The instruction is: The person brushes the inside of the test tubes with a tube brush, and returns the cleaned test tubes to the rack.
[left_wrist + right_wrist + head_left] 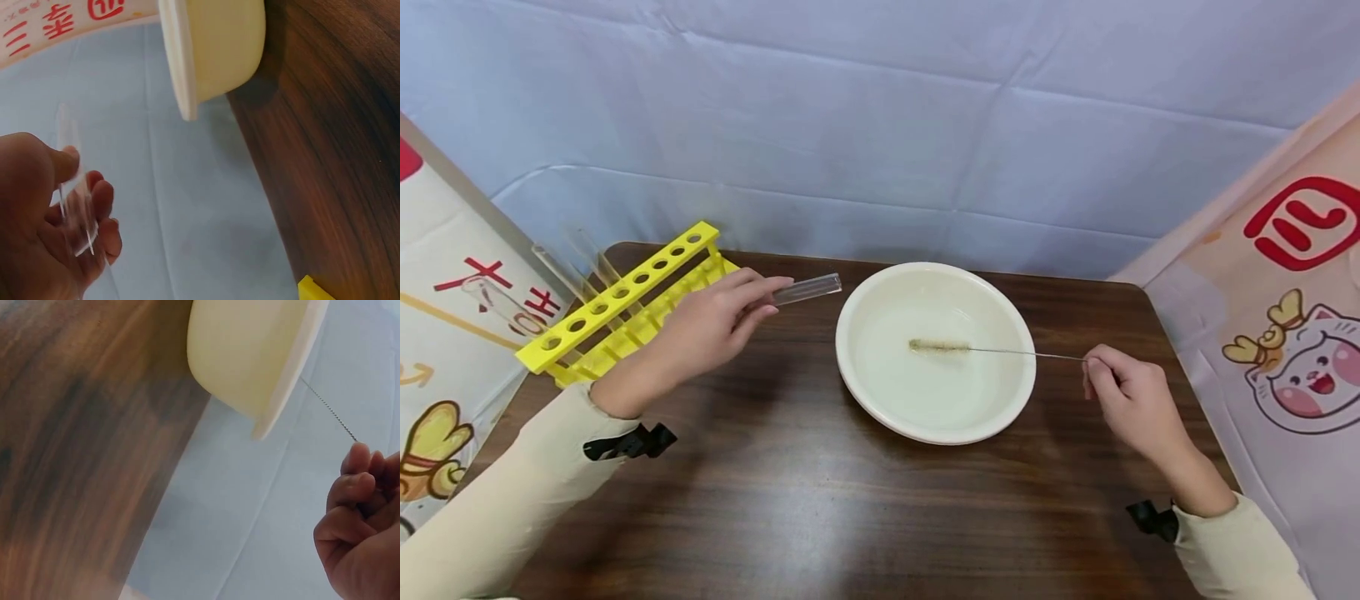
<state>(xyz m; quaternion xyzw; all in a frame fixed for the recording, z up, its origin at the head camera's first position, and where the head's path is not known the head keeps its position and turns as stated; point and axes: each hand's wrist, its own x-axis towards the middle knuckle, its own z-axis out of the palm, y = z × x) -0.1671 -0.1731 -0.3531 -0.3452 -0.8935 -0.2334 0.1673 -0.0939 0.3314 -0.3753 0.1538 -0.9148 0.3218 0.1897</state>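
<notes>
Left hand [711,329] gripped test tube [805,289] above table beside yellow rack [625,304]; right hand [1131,400] pinched brush [940,346] wire, bristles lying in white basin [880,400]. Brush not yet inside tube; scrubbing seemingly remained.

Both arms in cream sleeves reached forward, each wrist wearing a black strap. The left hand [703,327] lay palm down, its fingers extended and closed around something slender. The right hand [1131,400] was curled, fingertips pinched tight together.
</notes>
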